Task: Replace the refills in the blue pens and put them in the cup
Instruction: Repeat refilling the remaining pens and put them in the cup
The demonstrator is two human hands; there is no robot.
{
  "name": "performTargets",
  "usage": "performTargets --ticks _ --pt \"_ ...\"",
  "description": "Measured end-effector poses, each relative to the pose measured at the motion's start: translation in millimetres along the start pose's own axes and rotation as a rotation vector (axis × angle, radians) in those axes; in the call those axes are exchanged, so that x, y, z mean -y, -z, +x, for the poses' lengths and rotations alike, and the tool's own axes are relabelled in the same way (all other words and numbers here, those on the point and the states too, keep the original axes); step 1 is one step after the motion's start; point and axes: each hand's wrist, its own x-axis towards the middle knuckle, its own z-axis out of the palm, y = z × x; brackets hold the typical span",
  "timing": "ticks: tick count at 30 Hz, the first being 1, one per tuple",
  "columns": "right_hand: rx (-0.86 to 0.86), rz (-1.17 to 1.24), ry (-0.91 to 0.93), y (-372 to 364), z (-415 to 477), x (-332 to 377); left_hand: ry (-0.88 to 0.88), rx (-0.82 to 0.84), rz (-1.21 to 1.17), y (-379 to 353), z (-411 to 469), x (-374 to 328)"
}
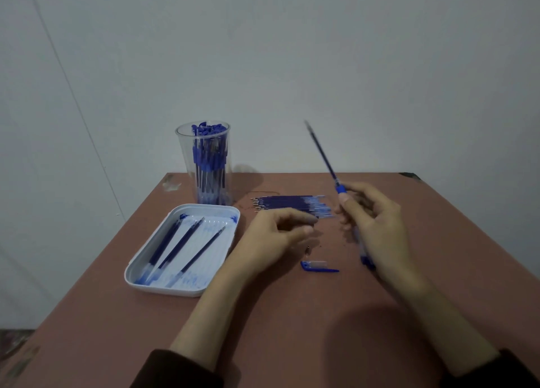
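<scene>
My right hand (371, 221) grips a blue pen barrel (363, 250) that points down toward me, with a dark refill (321, 154) sticking up out of its blue tip end, blurred. My left hand (280, 230) hovers over the table with fingers curled and thumb near forefinger; whether it pinches something small I cannot tell. A row of several new refills (292, 205) lies just beyond my left hand. A clear cup (204, 165) full of blue pens stands at the back left. A blue pen cap (318, 266) lies between my hands.
A white tray (137, 266) with three used refills and ink smears sits at the left on the reddish-brown table (292, 314). A tiny metal part (307, 250) lies by my left hand. The wall is close behind the table.
</scene>
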Motion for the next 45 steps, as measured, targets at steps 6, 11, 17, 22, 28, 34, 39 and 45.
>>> performTargets --ticks 6,11,17,22,28,34,39,45 --pt "-0.006 0.196 -0.119 3.3 -0.1 8.9 -0.037 0.101 0.386 6.4 -3.1 -5.6" --pt "-0.002 0.185 -0.106 2.1 -0.5 8.1 -0.1 0.15 0.558 7.3 -2.1 -2.8" --pt "0.034 -0.264 0.179 -1.7 -5.1 -1.7 -0.056 -0.14 -0.009 7.1 0.9 -5.5" --pt "0.098 -0.587 0.428 -4.9 -10.7 -6.6 0.037 -0.197 -0.631 9.3 1.0 -15.0" --pt "0.086 -0.623 0.462 -4.2 -10.6 -4.5 0.021 -0.184 -0.632 7.8 1.9 -14.3" --pt "0.092 -0.66 0.482 -4.5 -11.2 -3.7 -0.03 -0.141 -0.485 5.8 0.2 -11.1" --pt "0.105 -0.51 0.368 -7.7 -12.7 -0.6 -0.054 -0.106 -0.456 4.0 0.5 -10.1" --pt "0.259 -0.135 0.053 -13.2 -15.6 7.2 -0.101 -0.027 -0.57 -3.7 -0.1 -12.4"
